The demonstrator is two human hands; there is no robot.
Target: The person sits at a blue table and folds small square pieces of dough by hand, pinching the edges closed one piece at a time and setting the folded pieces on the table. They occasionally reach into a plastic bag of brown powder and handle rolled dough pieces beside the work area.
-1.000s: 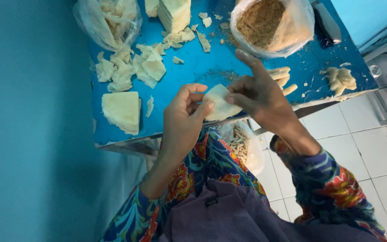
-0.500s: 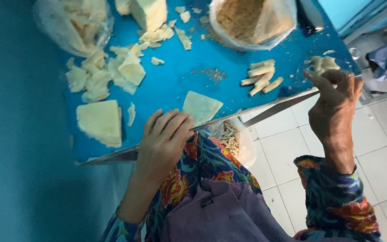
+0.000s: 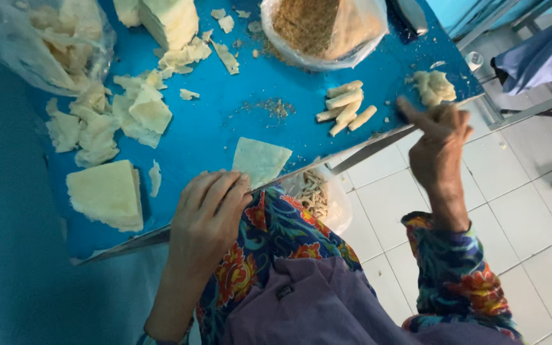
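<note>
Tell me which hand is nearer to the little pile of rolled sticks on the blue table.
Right. The right hand hovers just right of the rolled sticks, near the table edge. The left hand rests farther away, at the near edge beside the flat wrapper.

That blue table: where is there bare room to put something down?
Bare blue table lies between the scrap pile and the rolled sticks, above the flat wrapper. The far edge is crowded by the filling bag and block.

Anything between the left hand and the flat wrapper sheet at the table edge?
Nothing visible. The left hand rests on the near edge of the blue table, its fingertips right beside the flat wrapper sheet, with only bare tabletop between them. Whether they touch cannot be told.
</note>
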